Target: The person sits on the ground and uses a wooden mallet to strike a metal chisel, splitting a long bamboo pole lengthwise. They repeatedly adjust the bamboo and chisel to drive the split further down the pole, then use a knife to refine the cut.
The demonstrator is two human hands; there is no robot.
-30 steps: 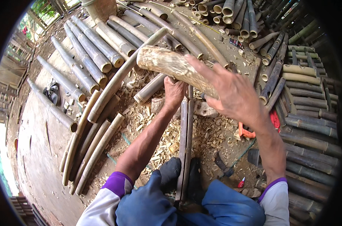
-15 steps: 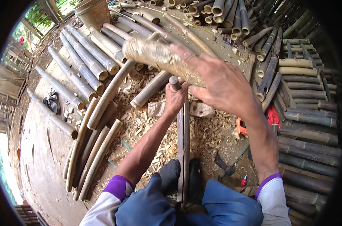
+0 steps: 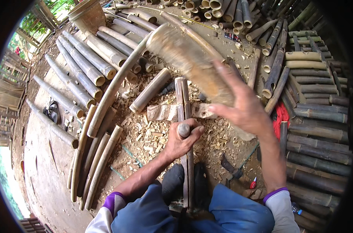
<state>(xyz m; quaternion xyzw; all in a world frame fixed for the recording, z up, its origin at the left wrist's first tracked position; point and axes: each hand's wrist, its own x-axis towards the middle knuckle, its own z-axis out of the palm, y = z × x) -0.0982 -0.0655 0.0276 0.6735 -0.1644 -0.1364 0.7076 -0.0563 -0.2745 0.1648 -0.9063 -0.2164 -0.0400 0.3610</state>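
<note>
A long bamboo pole (image 3: 181,99) with a dark slit along it runs away from me between my feet. Over its middle, my left hand (image 3: 180,141) is closed around an upright tool handle (image 3: 183,130), whose round end points up; the tool's lower part is hidden. To the right, my right hand (image 3: 246,110) grips the near end of a thick, rough wooden club (image 3: 192,62), raised in the air and smeared by motion. The far end of the pole lies across a pale notched wood block (image 3: 161,113) among chips.
Bamboo lengths (image 3: 81,68) lie in rows at the left, with curved pieces (image 3: 100,171) nearer. A bamboo stack (image 3: 320,136) fills the right side. A bucket (image 3: 87,17) stands far left. A dark-bladed tool (image 3: 229,167) and a small red bottle (image 3: 253,183) lie by my right knee.
My left hand and the tool handle have come nearer to me along the pole, baring its far end. My right hand has swung the club to the right and a little nearer.
</note>
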